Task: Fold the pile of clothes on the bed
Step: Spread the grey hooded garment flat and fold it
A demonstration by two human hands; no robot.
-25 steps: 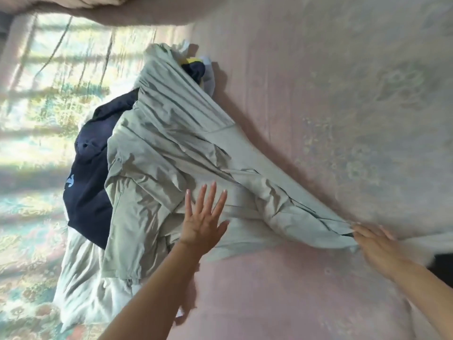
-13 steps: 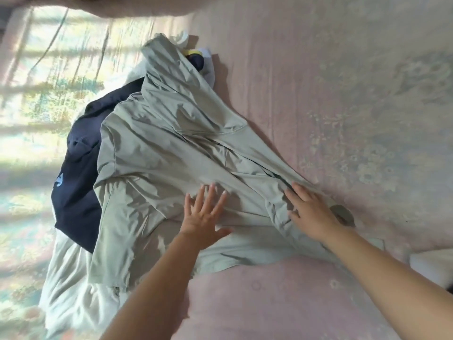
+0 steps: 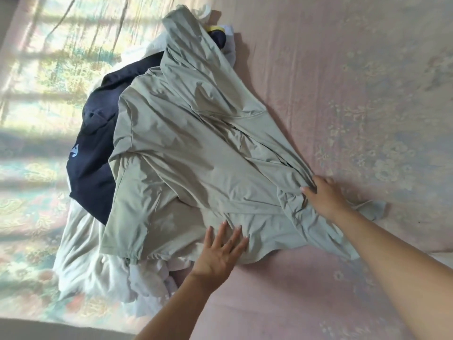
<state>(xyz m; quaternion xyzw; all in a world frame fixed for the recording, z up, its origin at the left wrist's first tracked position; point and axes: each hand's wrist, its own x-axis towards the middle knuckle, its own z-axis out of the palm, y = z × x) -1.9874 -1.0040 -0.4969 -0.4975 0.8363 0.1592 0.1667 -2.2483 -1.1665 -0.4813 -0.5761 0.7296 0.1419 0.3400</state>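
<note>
right hand (image 3: 323,196): moved onto shirt (image 3: 196,148), now gripping fold | shirt: spread flatter

The bed (image 3: 343,82) is covered by a pink sheet with a faded floral print, sunlit in bands along its far left side. Directly on it lies the pile of clothes (image 3: 103,253): a pale white garment (image 3: 81,244) at the bottom, spreading left of and below where the left hand (image 3: 220,256) presses flat. The sage-green shirt (image 3: 196,148) drapes over the pile, and its lower hem reaches the sheet just right of that flat palm. One sleeve end (image 3: 372,208) lies on the sheet just beyond the right hand (image 3: 323,195), which bunches the shirt's fabric.
</note>
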